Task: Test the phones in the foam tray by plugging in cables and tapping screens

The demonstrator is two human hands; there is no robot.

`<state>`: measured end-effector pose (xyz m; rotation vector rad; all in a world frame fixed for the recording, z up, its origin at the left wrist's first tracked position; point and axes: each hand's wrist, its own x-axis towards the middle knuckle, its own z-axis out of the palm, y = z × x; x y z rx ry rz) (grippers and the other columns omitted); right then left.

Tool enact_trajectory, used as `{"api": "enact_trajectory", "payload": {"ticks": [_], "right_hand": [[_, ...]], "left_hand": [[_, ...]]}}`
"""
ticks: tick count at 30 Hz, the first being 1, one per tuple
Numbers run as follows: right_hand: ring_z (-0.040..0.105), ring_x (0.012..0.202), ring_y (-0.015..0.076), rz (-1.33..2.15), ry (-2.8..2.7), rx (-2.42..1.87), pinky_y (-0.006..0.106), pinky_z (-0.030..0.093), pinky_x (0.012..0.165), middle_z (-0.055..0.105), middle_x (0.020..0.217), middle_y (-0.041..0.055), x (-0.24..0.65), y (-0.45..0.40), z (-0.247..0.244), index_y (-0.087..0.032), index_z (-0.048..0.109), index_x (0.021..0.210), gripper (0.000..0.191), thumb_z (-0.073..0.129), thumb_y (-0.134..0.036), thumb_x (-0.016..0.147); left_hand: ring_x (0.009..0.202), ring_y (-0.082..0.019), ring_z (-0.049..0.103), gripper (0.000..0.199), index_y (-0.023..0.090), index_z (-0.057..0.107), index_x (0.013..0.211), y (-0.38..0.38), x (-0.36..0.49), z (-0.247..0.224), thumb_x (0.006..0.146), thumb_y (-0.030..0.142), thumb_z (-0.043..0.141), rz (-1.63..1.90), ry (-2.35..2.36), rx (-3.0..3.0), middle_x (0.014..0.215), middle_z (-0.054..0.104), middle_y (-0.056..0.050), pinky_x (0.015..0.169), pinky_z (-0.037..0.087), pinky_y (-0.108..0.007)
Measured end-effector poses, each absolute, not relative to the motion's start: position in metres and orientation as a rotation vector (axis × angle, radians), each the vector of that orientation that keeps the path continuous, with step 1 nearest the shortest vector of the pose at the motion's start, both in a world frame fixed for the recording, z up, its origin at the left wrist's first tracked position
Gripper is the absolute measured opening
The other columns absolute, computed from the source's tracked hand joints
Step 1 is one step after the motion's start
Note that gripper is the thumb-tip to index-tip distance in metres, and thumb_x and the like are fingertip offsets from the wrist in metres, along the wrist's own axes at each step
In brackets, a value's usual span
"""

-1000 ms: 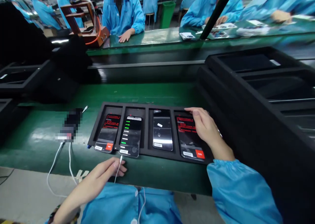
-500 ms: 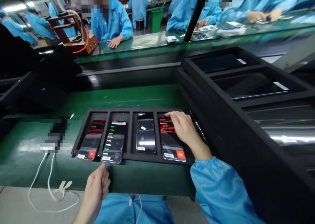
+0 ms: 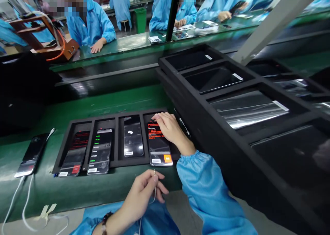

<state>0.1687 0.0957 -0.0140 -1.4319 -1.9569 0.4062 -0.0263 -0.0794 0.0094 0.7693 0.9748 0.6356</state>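
Observation:
My left hand (image 3: 144, 190) pinches a thin white cable with a small metal plug (image 3: 154, 173) at its end, just below the tray's front edge. My right hand (image 3: 168, 126) bends over the top end of the rightmost smartphone (image 3: 160, 149), its fingertips at the upper edge; the thumb is hidden. That smartphone shows red text and an orange block. In the same black foam tray (image 3: 116, 138) lie a dark smartphone (image 3: 133, 138), a smartphone with green and white text (image 3: 101, 150) and one with dim red text (image 3: 74, 154).
At the left, another smartphone (image 3: 32, 154) lies on the green bench with white cables attached. Stacked black foam trays (image 3: 177, 77) holding dark phones rise at the right. Across the bench, a co-worker's hand (image 3: 98, 45) rests near a wooden fixture (image 3: 51, 44).
My left hand has moved right, from below the second smartphone to near the rightmost one, and the cable plug now shows in its fingers. My right hand stays at that smartphone. The view has shifted right.

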Motion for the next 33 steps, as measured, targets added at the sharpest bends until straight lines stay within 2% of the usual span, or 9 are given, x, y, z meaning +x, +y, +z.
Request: {"api": "enact_trajectory", "payload": {"ticks": [3,10,18,25,33], "right_hand": [[0.070,0.109,0.0294,0.419,-1.955,-1.420,0.043,0.043,0.092,0.081,0.111,0.0089,0.171,0.094,-0.015,-0.025,0.074,0.103,0.069,0.017,-0.058,0.124],[0.071,0.109,0.0302,0.449,-1.966,-1.409,0.045,0.044,0.092,0.081,0.113,0.0088,0.172,0.093,-0.014,-0.026,0.075,0.106,0.062,0.022,-0.053,0.124],[0.069,0.103,0.0303,0.486,-1.921,-1.385,0.046,0.043,0.090,0.080,0.104,0.0078,0.171,0.091,-0.009,-0.026,0.068,0.095,0.060,0.024,-0.057,0.122],[0.064,0.091,0.0303,0.483,-1.917,-1.397,0.044,0.040,0.085,0.070,0.087,0.0058,0.169,0.090,-0.004,-0.028,0.052,0.084,0.059,0.021,-0.063,0.120],[0.065,0.090,0.0305,0.494,-1.894,-1.424,0.045,0.040,0.086,0.072,0.087,0.0062,0.169,0.090,-0.007,-0.028,0.055,0.084,0.066,0.015,-0.068,0.119]], "left_hand": [[0.069,-0.016,0.065,0.079,0.015,0.071,0.114,-0.076,-0.026,0.007,0.082,0.086,0.086,0.660,0.971,0.697,0.094,0.079,-0.011,0.074,0.052,-0.030],[0.067,-0.014,0.066,0.087,0.013,0.074,0.118,-0.075,-0.023,-0.001,0.073,0.083,0.095,0.683,0.951,0.559,0.093,0.081,-0.010,0.072,0.051,-0.028],[0.076,-0.013,0.068,0.084,0.008,0.081,0.108,-0.068,-0.022,0.000,0.063,0.073,0.107,0.668,0.949,0.357,0.101,0.083,-0.014,0.083,0.057,-0.028],[0.075,-0.011,0.068,0.075,0.009,0.078,0.092,-0.068,-0.011,0.007,0.054,0.063,0.114,0.643,0.896,0.251,0.097,0.082,-0.012,0.082,0.055,-0.026],[0.072,-0.011,0.067,0.084,0.009,0.077,0.112,-0.072,0.002,0.012,0.057,0.061,0.114,0.714,0.875,0.267,0.091,0.082,-0.011,0.078,0.052,-0.025]]}}
